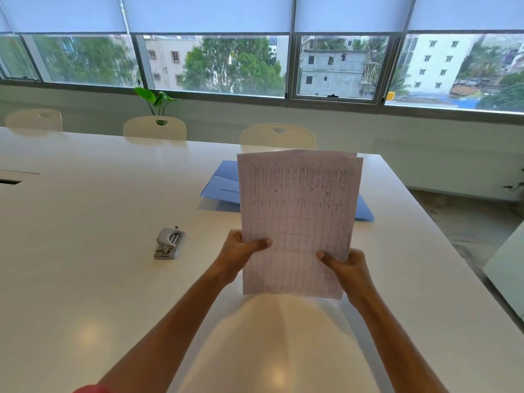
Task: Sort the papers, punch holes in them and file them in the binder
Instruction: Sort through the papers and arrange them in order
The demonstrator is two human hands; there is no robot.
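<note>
White table first: we hold the papers upright above its near edge, left hand and right hand pinching the lower sides. Hole punch untouched at left; blue binder waits behind. Sorting, we judge; punching and filing remain.

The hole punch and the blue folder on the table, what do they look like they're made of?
The hole punch looks like grey painted metal, with a dull sheen and a shiny hinge part. The blue folder looks like thin matte plastic or card; it lies flat, and which one is unclear.
</note>
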